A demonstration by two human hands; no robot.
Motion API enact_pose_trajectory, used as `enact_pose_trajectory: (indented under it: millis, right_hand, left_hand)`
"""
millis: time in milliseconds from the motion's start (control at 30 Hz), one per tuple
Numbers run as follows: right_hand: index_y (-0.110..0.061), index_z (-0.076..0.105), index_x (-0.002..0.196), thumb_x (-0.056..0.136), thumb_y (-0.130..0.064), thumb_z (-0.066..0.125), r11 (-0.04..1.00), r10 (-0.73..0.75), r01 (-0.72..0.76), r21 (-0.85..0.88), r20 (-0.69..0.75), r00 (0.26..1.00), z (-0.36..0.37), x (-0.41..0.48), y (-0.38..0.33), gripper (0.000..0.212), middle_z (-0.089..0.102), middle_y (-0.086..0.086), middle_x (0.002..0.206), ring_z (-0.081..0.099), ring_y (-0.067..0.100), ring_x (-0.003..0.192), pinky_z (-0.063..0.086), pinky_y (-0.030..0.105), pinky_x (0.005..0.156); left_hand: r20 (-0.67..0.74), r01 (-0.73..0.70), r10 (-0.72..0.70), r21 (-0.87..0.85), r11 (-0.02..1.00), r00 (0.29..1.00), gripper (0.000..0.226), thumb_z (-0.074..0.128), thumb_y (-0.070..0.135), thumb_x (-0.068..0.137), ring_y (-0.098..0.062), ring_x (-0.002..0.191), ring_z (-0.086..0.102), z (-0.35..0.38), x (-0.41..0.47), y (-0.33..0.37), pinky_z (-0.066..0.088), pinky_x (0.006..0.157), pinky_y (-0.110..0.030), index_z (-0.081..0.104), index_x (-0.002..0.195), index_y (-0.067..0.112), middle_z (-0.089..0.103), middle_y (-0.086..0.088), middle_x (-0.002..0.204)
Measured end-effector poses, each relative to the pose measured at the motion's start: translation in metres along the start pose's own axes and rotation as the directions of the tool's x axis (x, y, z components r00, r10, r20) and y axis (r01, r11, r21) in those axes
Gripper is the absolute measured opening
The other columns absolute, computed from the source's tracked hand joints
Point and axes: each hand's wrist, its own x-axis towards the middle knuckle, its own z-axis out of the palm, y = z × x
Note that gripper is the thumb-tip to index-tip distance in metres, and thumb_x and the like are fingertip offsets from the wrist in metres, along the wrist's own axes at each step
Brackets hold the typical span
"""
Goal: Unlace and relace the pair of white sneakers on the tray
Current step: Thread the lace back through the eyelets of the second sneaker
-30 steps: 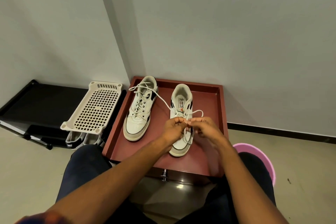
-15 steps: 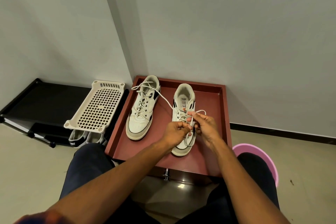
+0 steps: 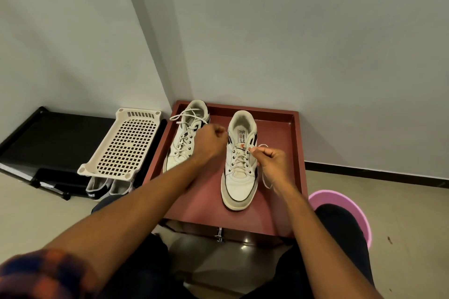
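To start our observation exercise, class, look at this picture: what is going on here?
A person sits before a dark red tray holding two white sneakers. Both hands work on the right-hand sneaker. The right hand pinches its lace beside the eyelets. The left hand, fisted near the collar, seems to grip the other end. The lace runs through several eyelets but is untied. The left-hand sneaker lies alongside, laces loose.

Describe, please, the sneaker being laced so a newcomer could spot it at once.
A dark red tray in the room's corner holds two white sneakers. Take the right sneaker, nearer the pink tub. Unlike the left sneaker, its printed label shows, and the left hand and right hand hold its lace.
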Motion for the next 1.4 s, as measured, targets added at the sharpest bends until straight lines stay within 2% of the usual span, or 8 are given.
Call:
enact_pose_trajectory:
  millis: [167,333,567,667,800,967,1200,1400]
  right_hand:
    - [-0.024,0.083,0.088,0.088,-0.027,0.076,0.938,-0.189,0.17,-0.302,-0.036,0.981,0.005,0.027,-0.001,0.007,0.076,-0.009,0.073,0.071,0.005,0.068,0.054,0.028,0.065]
    - [-0.006,0.078,0.08,0.088,-0.014,0.07,0.758,-0.378,0.33,-0.562,0.033,0.925,0.013,0.037,-0.015,0.014,0.073,0.007,0.071,0.07,0.023,0.066,0.056,0.039,0.063]
    - [-0.013,0.08,0.094,0.092,-0.019,0.062,0.476,-0.382,0.444,-0.759,0.277,0.882,0.019,0.053,-0.029,0.019,0.075,0.007,0.09,0.068,0.025,0.083,0.051,0.032,0.075]
    - [-0.012,0.076,0.088,0.094,-0.021,0.059,0.43,-0.355,0.435,-0.791,0.295,0.887,0.023,0.055,-0.028,0.02,0.073,0.007,0.088,0.066,0.026,0.081,0.046,0.031,0.075]
    - [-0.011,0.074,0.088,0.095,-0.02,0.057,0.416,-0.365,0.434,-0.799,0.291,0.885,0.026,0.054,-0.024,0.021,0.071,0.007,0.09,0.066,0.027,0.083,0.035,0.027,0.071]
    - [-0.015,0.08,0.1,0.093,-0.019,0.061,0.462,-0.38,0.487,-0.741,0.331,0.864,0.023,0.053,-0.02,0.021,0.075,0.004,0.096,0.068,0.025,0.09,0.045,0.029,0.078]
    - [-0.019,0.081,0.104,0.091,-0.018,0.069,0.708,-0.31,0.383,-0.594,0.226,0.924,0.02,0.043,-0.017,0.017,0.079,-0.003,0.086,0.073,0.013,0.072,0.061,0.036,0.077]
    - [-0.027,0.08,0.102,0.089,-0.03,0.066,0.703,-0.223,0.345,-0.622,0.268,0.937,0.025,0.038,-0.018,0.02,0.072,-0.013,0.067,0.071,0.008,0.066,0.06,0.037,0.074]
  left_hand:
    - [0.146,0.002,-0.045,0.282,0.959,0.988,0.034,0.072,0.032,0.085,-0.023,0.064,0.058,0.013,0.047,0.011,0.043,0.063,-0.031,0.061,0.059,0.012,0.06,-0.002,0.059]
    - [0.221,0.039,-0.088,0.216,0.976,0.971,0.017,0.072,0.024,0.083,-0.02,0.077,0.07,0.018,0.052,0.011,0.056,0.076,-0.033,0.079,0.078,0.009,0.074,-0.007,0.074]
    - [0.268,0.087,-0.116,0.117,0.989,0.956,0.025,0.054,0.016,0.06,-0.027,0.07,0.07,0.016,0.052,-0.004,0.058,0.071,-0.043,0.075,0.068,0.004,0.072,-0.013,0.068]
    - [0.284,0.165,-0.151,-0.028,0.986,0.947,0.019,0.057,0.002,0.072,-0.021,0.068,0.068,0.018,0.051,-0.012,0.059,0.075,-0.042,0.076,0.076,0.003,0.075,-0.014,0.074]
    - [0.284,0.198,-0.161,-0.106,0.975,0.945,0.023,0.053,-0.008,0.083,-0.015,0.059,0.064,0.021,0.05,-0.019,0.056,0.065,-0.03,0.075,0.084,-0.001,0.074,-0.018,0.079]
    - [0.285,0.195,-0.152,-0.132,0.972,0.947,0.023,0.053,-0.008,0.085,-0.005,0.048,0.059,0.022,0.049,-0.021,0.045,0.053,-0.016,0.075,0.087,-0.002,0.072,-0.013,0.071]
    - [0.301,0.21,-0.145,-0.196,0.958,0.943,0.024,0.054,-0.007,0.087,-0.017,0.062,0.065,0.025,0.051,-0.027,0.054,0.067,-0.027,0.074,0.083,0.004,0.074,-0.018,0.077]
    - [0.311,0.219,-0.142,-0.229,0.949,0.94,0.022,0.053,-0.007,0.089,-0.023,0.068,0.066,0.027,0.052,-0.029,0.056,0.074,-0.036,0.072,0.086,0.001,0.073,-0.024,0.084]
